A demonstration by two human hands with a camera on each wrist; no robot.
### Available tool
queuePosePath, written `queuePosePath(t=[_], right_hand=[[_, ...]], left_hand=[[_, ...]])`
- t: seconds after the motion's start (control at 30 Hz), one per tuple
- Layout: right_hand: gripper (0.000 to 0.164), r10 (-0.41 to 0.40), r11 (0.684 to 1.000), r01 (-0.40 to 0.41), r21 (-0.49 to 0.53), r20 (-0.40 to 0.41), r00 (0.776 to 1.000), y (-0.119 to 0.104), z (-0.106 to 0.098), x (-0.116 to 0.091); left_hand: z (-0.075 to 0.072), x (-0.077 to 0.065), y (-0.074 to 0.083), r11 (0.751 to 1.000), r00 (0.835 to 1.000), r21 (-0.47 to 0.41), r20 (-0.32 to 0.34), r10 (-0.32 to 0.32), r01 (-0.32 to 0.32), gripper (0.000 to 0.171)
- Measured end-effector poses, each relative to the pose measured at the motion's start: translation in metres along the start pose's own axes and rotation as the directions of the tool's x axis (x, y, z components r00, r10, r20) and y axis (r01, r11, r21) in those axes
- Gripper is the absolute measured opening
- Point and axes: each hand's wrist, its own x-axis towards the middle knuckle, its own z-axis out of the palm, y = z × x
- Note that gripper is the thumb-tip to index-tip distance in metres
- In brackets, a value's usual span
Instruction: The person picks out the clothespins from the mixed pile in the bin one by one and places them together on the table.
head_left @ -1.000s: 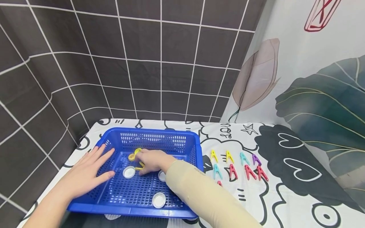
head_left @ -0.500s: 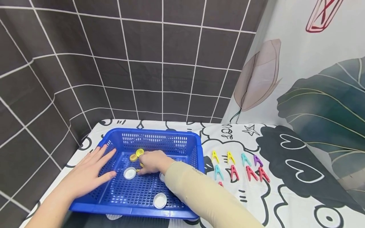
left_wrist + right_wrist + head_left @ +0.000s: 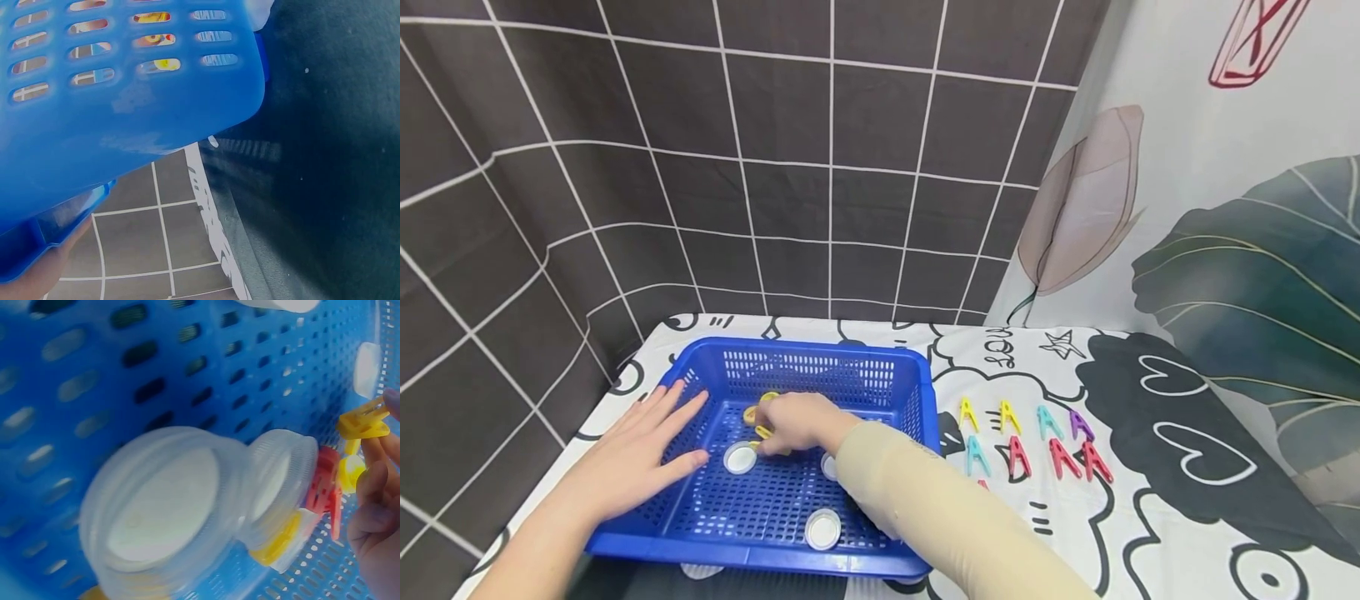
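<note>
Inside the blue plastic basket point(image 3: 760, 557), my right hand point(image 3: 797, 423) reaches down near the middle of the floor. Its thumb and fingers pinch a yellow clothespin point(image 3: 364, 422), clearest in the right wrist view. A white cap point(image 3: 741, 457) lies just left of the fingertips, and a yellow cap point(image 3: 749, 415) lies beyond them, partly covered. A red clothespin point(image 3: 325, 484) lies near that hand in the right wrist view. My left hand point(image 3: 632, 454) rests on the basket's left rim, fingers spread and straight.
Another white cap point(image 3: 822, 528) lies at the basket's near side; one more point(image 3: 829, 467) is half hidden by my right wrist. On the patterned cloth point(image 3: 1075, 550) to the right are several clothespins in rows, including a purple one point(image 3: 1081, 425). A dark tiled-pattern backdrop point(image 3: 782, 200) stands behind.
My right hand has shifted slightly left inside the basket and now covers more of the yellow caps. My left hand stays on the rim. The head view has moved slightly.
</note>
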Motion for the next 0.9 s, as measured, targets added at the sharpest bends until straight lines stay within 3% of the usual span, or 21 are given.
queuePosePath(t=[0.2,0.5,0.7,0.9], right_hand=[[0.039,-0.031,0.988,0.036,0.152,-0.036,0.999,-0.001,-0.007,0.0],[0.034,-0.091,0.915,0.136,0.381,-0.133,0.987,-0.002,-0.015,0.0],[0.036,-0.087,0.896,0.14,0.421,-0.143,0.986,-0.001,-0.02,-0.001],[0.041,-0.133,0.906,0.179,0.383,-0.143,0.981,-0.002,-0.032,-0.002]], left_hand=[[-0.001,0.001,0.002,1.0,1.0,0.003,0.006,-0.005,0.005,0.07],[-0.001,0.002,0.002,1.0,1.0,0.012,-0.003,-0.001,0.001,0.069],[0.0,0.002,0.001,1.0,1.0,0.018,0.003,-0.001,0.001,0.07],[0.0,0.0,0.001,1.0,1.0,0.016,0.002,-0.004,0.004,0.069]])
